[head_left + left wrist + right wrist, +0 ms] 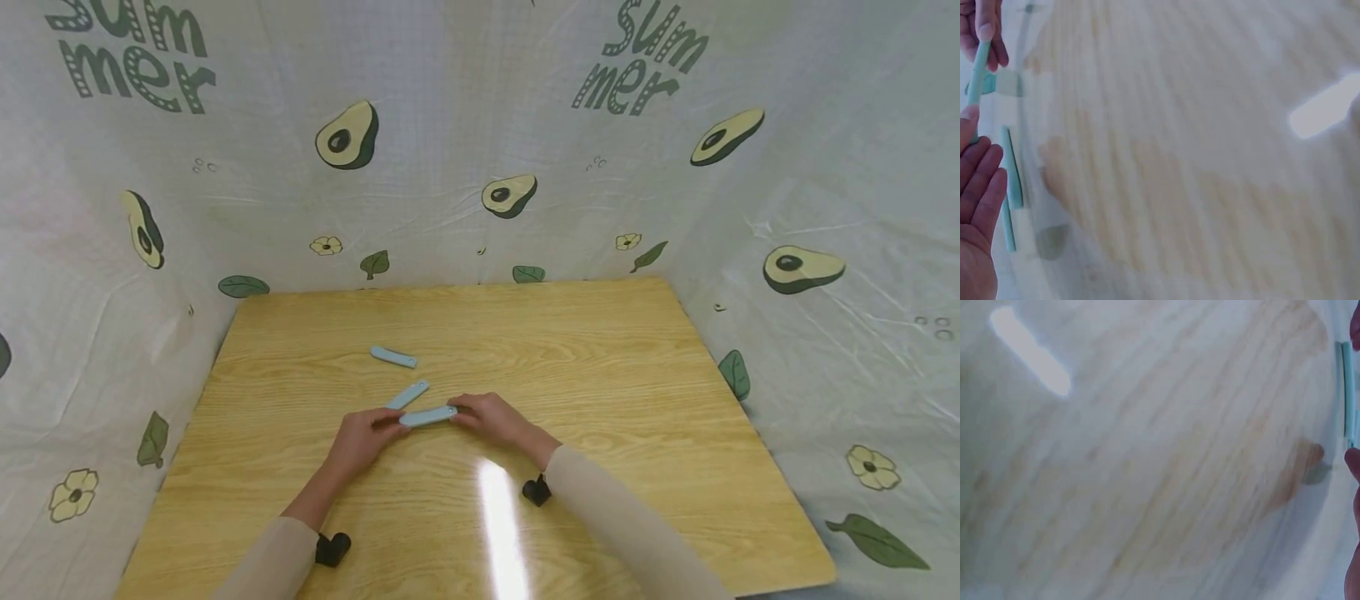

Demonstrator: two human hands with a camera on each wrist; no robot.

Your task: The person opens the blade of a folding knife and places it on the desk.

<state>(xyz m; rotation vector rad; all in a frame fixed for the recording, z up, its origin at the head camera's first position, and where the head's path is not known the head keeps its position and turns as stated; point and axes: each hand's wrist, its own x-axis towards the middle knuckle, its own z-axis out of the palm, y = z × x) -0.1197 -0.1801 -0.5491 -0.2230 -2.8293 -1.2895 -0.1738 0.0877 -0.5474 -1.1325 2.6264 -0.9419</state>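
From my head view I see the left hand [363, 442] and the right hand [491, 417] spaced apart, each pinching one end of the same light blue strip [427, 417] over the wooden table [600, 375]. Only this view gives me the whole layout: a second strip [410, 393] just behind the left fingertips, a third strip [393, 357] lying farther back, and the printed cloth [435, 67] behind the table. A small dark dot near the right end of the held piece also shows best here.

The left wrist view adds the left thumb laid over the strip with the fingers fanned beyond it, and the right thumb on the other end.

Much is cut off. The left wrist view crops both hands at its left edge; the right wrist view keeps only slivers of them at its right edge, so I can't judge the right hand's grip there. The second strip's near end is hidden by the left hand, and I can't tell whether the held strip touches the table.
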